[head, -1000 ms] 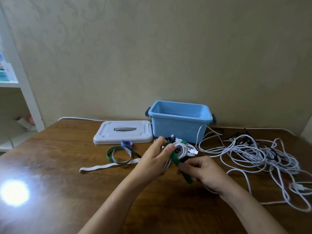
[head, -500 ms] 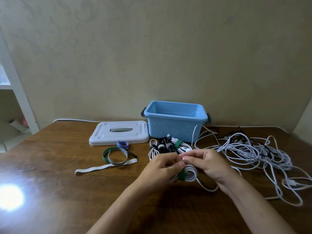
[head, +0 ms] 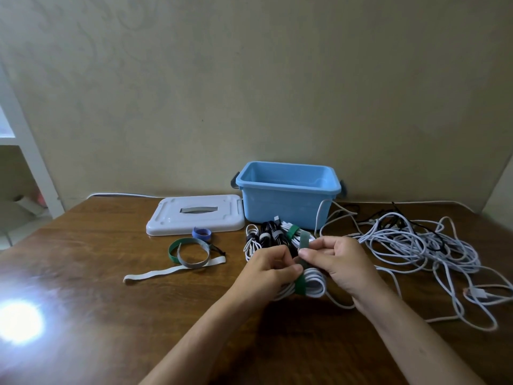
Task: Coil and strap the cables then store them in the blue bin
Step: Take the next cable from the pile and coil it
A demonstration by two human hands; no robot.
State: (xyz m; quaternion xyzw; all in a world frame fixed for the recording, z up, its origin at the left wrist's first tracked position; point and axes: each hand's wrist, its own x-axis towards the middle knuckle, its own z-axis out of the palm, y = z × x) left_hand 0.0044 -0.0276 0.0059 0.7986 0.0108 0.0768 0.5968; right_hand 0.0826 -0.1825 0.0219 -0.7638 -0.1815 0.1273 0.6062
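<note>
The white cable coil [head: 308,284] rests on the counter [head: 111,315], near the front edge of the blue bin [head: 288,201]. The left hand [head: 269,266] has its fingers curled on the coil and on the lower wrap of the green strap [head: 301,283] — this appears to keep the loops from springing apart. The right hand [head: 337,262] pinches the free end of the strap between thumb and fingers and holds it upright above the coil, presumably so it can be drawn taut and pressed closed.

Strapped bundles [head: 273,237] lie between the hands and the bin (none visible inside it). The loose cables [head: 416,245] remain tangled to the right. Spare straps [head: 188,254] and the white lid [head: 194,218] lie to the left, within reach — strapping is judged unfinished.
</note>
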